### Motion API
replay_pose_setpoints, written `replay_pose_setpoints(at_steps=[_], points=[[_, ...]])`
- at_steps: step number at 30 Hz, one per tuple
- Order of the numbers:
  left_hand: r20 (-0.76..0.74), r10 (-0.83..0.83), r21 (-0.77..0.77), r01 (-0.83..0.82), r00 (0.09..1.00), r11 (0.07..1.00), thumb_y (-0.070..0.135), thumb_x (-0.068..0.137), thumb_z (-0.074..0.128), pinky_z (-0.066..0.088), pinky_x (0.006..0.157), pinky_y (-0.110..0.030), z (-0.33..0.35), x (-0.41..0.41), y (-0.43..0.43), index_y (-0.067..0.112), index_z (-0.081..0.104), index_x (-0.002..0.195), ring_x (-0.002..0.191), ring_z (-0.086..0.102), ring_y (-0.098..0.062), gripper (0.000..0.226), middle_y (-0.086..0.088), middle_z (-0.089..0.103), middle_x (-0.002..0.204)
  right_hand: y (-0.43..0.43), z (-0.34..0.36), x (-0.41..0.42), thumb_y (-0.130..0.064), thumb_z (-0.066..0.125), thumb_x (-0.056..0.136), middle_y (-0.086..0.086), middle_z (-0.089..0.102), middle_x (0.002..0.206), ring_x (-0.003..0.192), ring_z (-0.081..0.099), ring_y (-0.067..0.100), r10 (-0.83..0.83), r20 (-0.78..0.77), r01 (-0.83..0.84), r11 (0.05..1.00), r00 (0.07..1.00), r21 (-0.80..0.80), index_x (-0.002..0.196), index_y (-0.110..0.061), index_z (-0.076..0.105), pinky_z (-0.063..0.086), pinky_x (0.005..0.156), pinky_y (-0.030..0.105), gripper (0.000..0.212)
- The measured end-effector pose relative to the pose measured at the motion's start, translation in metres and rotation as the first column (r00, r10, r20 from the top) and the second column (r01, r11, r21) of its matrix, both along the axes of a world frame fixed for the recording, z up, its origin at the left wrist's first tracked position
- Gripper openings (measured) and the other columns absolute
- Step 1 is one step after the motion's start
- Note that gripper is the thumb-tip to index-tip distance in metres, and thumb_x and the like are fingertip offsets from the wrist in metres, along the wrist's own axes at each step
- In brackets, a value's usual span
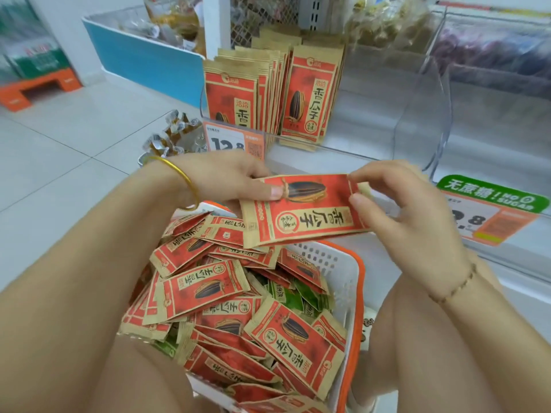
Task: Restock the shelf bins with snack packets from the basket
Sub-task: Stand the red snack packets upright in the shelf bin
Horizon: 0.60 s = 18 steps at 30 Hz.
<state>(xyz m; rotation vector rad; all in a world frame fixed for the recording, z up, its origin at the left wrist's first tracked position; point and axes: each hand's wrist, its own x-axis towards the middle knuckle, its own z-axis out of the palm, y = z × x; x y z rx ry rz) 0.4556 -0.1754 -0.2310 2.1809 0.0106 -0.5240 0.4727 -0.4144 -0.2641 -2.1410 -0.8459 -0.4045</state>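
Observation:
A white basket (343, 272) with an orange rim sits between my knees, heaped with red-and-tan sunflower seed packets (208, 287) and a few green ones (293, 295). Above it I hold a small stack of red packets (307, 210) flat and sideways. My left hand (226, 177) grips its left end with the thumb on top. My right hand (396, 201) pinches its right end. Ahead, a clear shelf bin (372, 141) holds rows of the same red packets (277, 90) standing upright at its left side.
A clear divider (429, 114) separates the bin from the one to its right. Price tags (235, 141) and a green "no sugar" label (492, 195) hang on the shelf edge. A blue-sided bin (143, 58) and small wrapped snacks (176, 135) lie left. White tiled floor spreads at left.

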Motion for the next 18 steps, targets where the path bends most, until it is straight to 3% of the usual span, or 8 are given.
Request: replay_pose_setpoints(at_steps=[2, 4, 7, 9, 11, 14, 16, 18], points=[[-0.029, 0.054, -0.172, -0.059, 0.998, 0.983, 0.037, 0.075, 0.058, 0.057, 0.080, -0.029, 0.010, -0.003, 0.010, 0.003, 0.066, 0.104, 0.084, 0.070, -0.019, 0.045, -0.012, 0.073, 0.096, 0.004, 0.005, -0.005, -0.021, 0.057, 0.086, -0.024, 0.048, 0.096, 0.094, 0.053, 0.008, -0.065, 0.059, 0.055, 0.986, 0.996, 0.159, 0.099, -0.024, 0.055, 0.046, 0.085, 0.027, 0.015], [-0.023, 0.071, -0.243, -0.074, 0.997, 0.967, 0.035, 0.074, 0.056, 0.056, 0.081, -0.030, 0.014, -0.005, 0.016, 0.007, 0.067, 0.098, 0.081, 0.069, -0.017, 0.038, -0.012, 0.073, 0.095, 0.010, 0.008, -0.004, -0.018, 0.058, 0.085, -0.012, 0.051, 0.093, 0.088, 0.055, 0.012, -0.159, 0.059, 0.138, 0.954, 0.985, 0.268, 0.096, -0.022, 0.050, 0.047, 0.079, 0.023, 0.014], [-0.043, 0.095, -0.333, -0.104, 0.994, 0.937, 0.032, 0.074, 0.056, 0.058, 0.074, -0.026, 0.020, -0.007, 0.023, 0.009, 0.068, 0.093, 0.076, 0.069, -0.015, 0.032, -0.009, 0.073, 0.090, 0.020, 0.018, 0.004, -0.015, 0.062, 0.086, 0.003, 0.051, 0.098, 0.079, 0.052, -0.002, -0.258, -0.070, 0.263, 0.870, 0.964, 0.417, 0.097, -0.018, 0.045, 0.041, 0.070, 0.009, 0.020], [-0.025, 0.158, -0.416, -0.154, 0.987, 0.896, 0.033, 0.074, 0.056, 0.058, 0.071, -0.025, 0.022, -0.006, 0.024, 0.009, 0.068, 0.095, 0.075, 0.069, -0.014, 0.034, -0.007, 0.073, 0.089, 0.027, 0.025, 0.012, -0.016, 0.063, 0.088, 0.002, 0.050, 0.098, 0.075, 0.052, -0.002, -0.257, -0.204, 0.325, 0.818, 0.945, 0.475, 0.102, -0.016, 0.043, 0.044, 0.068, 0.012, 0.024], [0.027, 0.236, -0.496, -0.192, 0.971, 0.847, 0.034, 0.074, 0.055, 0.057, 0.067, -0.023, 0.022, -0.001, 0.021, 0.007, 0.066, 0.092, 0.072, 0.068, -0.012, 0.034, -0.005, 0.073, 0.083, 0.033, 0.031, 0.019, -0.021, 0.060, 0.090, 0.002, 0.053, 0.098, 0.078, 0.061, 0.009, -0.112, -0.396, 0.324, 0.790, 0.911, 0.521, 0.113, -0.013, 0.041, 0.051, 0.067, 0.025, 0.031], [0.120, 0.327, -0.545, -0.213, 0.938, 0.811, 0.026, 0.087, 0.053, 0.055, 0.062, -0.020, 0.018, 0.009, 0.005, 0.007, 0.063, 0.087, 0.066, 0.067, -0.010, 0.022, -0.003, 0.071, 0.075, 0.047, 0.039, 0.028, -0.029, 0.056, 0.093, 0.011, 0.063, 0.101, 0.080, 0.068, 0.020, 0.250, -0.622, 0.218, 0.787, 0.742, 0.577, 0.123, -0.002, 0.045, 0.055, 0.059, 0.029, 0.042], [0.158, 0.390, -0.561, -0.243, 0.907, 0.791, 0.018, 0.095, 0.049, 0.057, 0.065, -0.024, 0.015, 0.017, -0.007, 0.006, 0.061, 0.087, 0.067, 0.067, -0.012, 0.019, -0.006, 0.069, 0.077, 0.059, 0.045, 0.036, -0.025, 0.055, 0.094, 0.007, 0.067, 0.091, 0.074, 0.067, 0.019, 0.321, -0.661, 0.154, 0.818, 0.679, 0.555, 0.109, -0.005, 0.055, 0.054, 0.054, 0.026, 0.025], [0.207, 0.462, -0.577, -0.274, 0.863, 0.770, 0.014, 0.097, 0.047, 0.057, 0.065, -0.027, 0.013, 0.024, -0.017, 0.008, 0.060, 0.088, 0.068, 0.065, -0.014, 0.017, -0.009, 0.066, 0.080, 0.066, 0.052, 0.052, -0.020, 0.056, 0.093, 0.002, 0.066, 0.083, 0.068, 0.064, 0.015, 0.289, -0.700, 0.174, 0.842, 0.652, 0.510, 0.094, -0.014, 0.056, 0.052, 0.049, 0.023, 0.007]])
